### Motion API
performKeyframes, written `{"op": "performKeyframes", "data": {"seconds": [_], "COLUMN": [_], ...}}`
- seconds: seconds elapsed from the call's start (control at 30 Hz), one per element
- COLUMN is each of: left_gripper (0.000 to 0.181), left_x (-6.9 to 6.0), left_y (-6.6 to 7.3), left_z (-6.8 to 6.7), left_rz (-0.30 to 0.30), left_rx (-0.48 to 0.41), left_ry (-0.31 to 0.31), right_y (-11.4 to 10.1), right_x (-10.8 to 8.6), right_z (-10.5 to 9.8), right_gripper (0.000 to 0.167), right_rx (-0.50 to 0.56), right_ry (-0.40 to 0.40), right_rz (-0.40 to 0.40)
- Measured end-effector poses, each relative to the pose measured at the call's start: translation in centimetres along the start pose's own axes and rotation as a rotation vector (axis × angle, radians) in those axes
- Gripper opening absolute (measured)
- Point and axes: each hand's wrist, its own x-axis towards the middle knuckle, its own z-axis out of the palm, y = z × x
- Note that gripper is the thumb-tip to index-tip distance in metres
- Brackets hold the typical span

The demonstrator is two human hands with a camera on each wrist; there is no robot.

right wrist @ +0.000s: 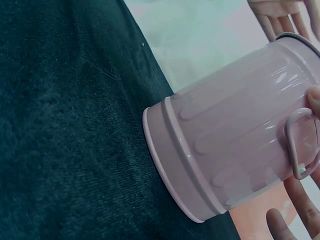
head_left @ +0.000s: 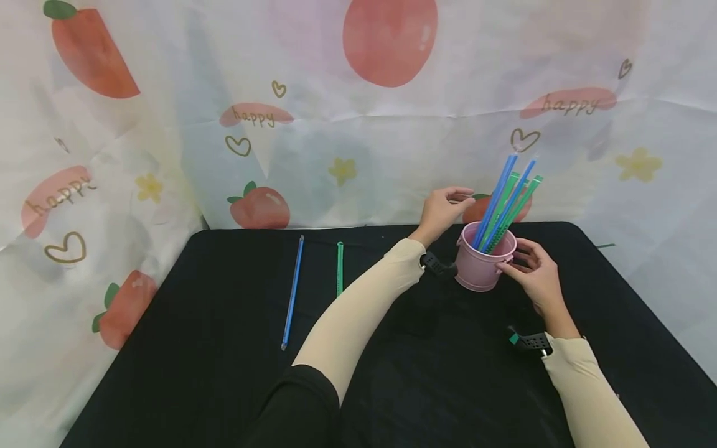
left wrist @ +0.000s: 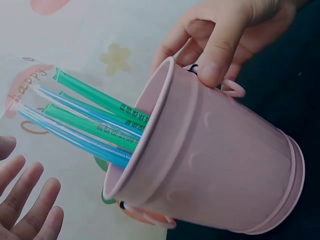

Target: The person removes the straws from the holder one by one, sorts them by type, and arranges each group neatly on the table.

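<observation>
A pink bucket [head_left: 476, 267] stands upright at the far right of the black table. Several blue and green straws, apparently in clear wrappers, lean out of it; one is a green straw [left wrist: 95, 92] with dark print. My right hand [head_left: 534, 270] grips the bucket's right side near the rim, its thumb by a small side handle [right wrist: 295, 150]. My left hand [head_left: 442, 211] is raised behind and left of the bucket, apart from the straws, holding nothing. Its fingers are loosely spread in the left wrist view.
On the black table [head_left: 168, 348], a blue straw [head_left: 293, 292] and a green straw [head_left: 340, 267] lie left of my left forearm. The green one is partly hidden by the sleeve. A printed cloth [head_left: 392, 155] hangs behind the table's back edge.
</observation>
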Motion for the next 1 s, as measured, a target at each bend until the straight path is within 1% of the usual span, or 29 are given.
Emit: {"op": "performKeyframes", "data": {"seconds": [0.1, 0.27, 0.5, 0.63, 0.7, 0.87, 1.0], "left_gripper": [0.026, 0.026, 0.025, 0.026, 0.026, 0.026, 0.026], "left_x": [0.3, 0.5, 0.8, 1.1, 1.1, 0.9, 0.8], "left_y": [0.2, 0.2, -0.1, -0.4, -0.5, -0.8, -0.7], "left_z": [0.4, 1.3, 2.5, 2.9, 3.1, 3.6, 4.1], "left_rz": [-0.017, -0.01, -0.05, -0.056, -0.06, -0.096, -0.129], "left_rx": [0.013, 0.006, 0.002, -0.016, -0.038, -0.062, -0.055], "left_ry": [0.006, 0.005, -0.017, -0.015, -0.009, 0.01, -0.002], "right_y": [0.0, 0.2, 0.2, 0.1, 0.1, 0.1, 0.2], "right_x": [0.0, 0.0, -0.1, 0.0, 0.0, 0.0, 0.0], "right_z": [0.0, 0.1, 0.0, 0.0, 0.0, 0.0, 0.0], "right_gripper": [0.056, 0.055, 0.056, 0.057, 0.058, 0.059, 0.058], "right_rx": [-0.008, -0.035, -0.065, -0.068, -0.065, -0.062, -0.066], "right_ry": [0.001, -0.001, 0.001, 0.004, 0.0, -0.004, 0.003], "right_rz": [0.004, 0.003, 0.01, 0.01, 0.008, 0.01, 0.007]}}
